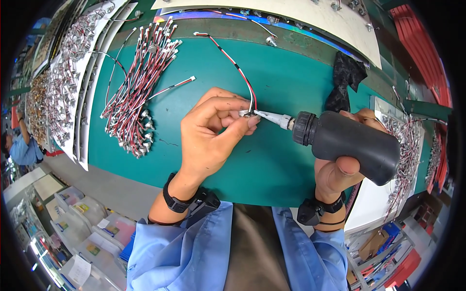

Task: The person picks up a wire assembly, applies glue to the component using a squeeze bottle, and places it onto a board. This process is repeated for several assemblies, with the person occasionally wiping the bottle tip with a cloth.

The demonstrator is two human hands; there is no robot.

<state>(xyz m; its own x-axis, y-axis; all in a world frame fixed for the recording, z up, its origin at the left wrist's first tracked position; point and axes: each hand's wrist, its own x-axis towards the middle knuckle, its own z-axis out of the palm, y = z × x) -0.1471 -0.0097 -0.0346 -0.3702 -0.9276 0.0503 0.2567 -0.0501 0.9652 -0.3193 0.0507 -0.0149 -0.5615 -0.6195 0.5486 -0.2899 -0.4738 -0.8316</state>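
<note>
My left hand (208, 131) is closed, pinching a small metal component (249, 114) between thumb and fingers above the green mat (272, 165). From the component a red, white and black wire lead (237, 67) runs up and away to a small white connector (200, 34). In my right hand (335, 177) is a black squeeze bottle (357, 143), tilted on its side. Its tapered pale nozzle (274, 118) points left, with the tip at the component, by the base of the wires. Whether anything comes out of the tip is too small to tell.
A bundle of similar wired components (141, 87) lies left on the mat. White boards with more wired parts (68, 92) stand farther left, with others at right (405, 140). A crumpled black cloth (343, 80) rests at the back right. Plastic bins (82, 208) are lower left; another person (24, 145) is far left.
</note>
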